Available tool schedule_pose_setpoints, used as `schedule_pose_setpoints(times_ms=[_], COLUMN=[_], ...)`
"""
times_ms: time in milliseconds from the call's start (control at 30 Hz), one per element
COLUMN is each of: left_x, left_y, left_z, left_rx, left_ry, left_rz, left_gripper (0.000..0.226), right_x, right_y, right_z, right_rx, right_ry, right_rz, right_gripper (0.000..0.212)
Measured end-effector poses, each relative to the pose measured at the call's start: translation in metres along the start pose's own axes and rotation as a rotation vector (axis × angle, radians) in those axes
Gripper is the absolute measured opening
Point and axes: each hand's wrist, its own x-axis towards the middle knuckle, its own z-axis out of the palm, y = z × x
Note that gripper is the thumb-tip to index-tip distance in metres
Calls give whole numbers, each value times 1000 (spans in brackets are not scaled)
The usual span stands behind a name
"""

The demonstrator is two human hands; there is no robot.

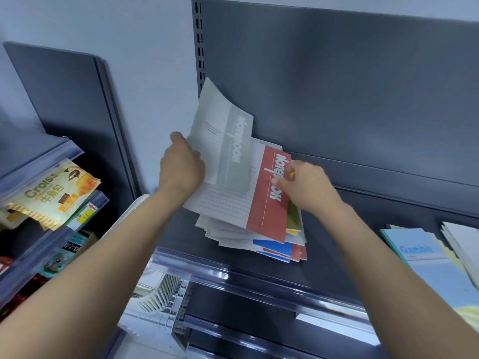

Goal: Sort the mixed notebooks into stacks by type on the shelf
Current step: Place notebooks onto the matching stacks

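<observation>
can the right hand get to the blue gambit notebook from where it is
Probably yes: the right hand is pinching the red notebook, but only bare shelf lies between it and the Gambit notebook, and nothing lies on that cover.

Bare dark shelf (322, 268) lies open between the mixed pile of notebooks (233, 234) and the blue Gambit notebooks (425, 257) at far right, though the right forearm crosses that gap. A narrower free strip lies left of the pile, behind the clear price rail (233, 270). The grey back panel (363, 86) closes the far side. A grey notebook (223, 141), raised by the left hand (181, 169), screens the pile's left; the right hand (308, 187), pinching the red notebook (269, 203), blocks its right edge
</observation>
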Motion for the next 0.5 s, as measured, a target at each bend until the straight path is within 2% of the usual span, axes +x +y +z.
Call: schedule_pose_setpoints(times_ms=[100, 200, 300, 367, 500], left_x=[-2, -5, -8, -9, -10], left_y=[-7, -11, -14, -14, -16], left_z=[-16, -24, -30, -32, -32], left_rx=[-119, -171, -172, -194, -257], left_ry=[18, 23, 30, 13, -40], left_rz=[-51, -78, -42, 4, 88], left_gripper=[15, 20, 15, 12, 14], right_x=[2, 2, 4, 4, -2], right_y=[-7, -15, -19, -17, -12], right_z=[13, 16, 18, 19, 18], right_rx=[85, 103, 165, 262, 482], right_ry=[-181, -199, -180, -136, 2], right_rz=[160, 263, 315, 325, 320], right_gripper=[40, 52, 67, 58, 12])
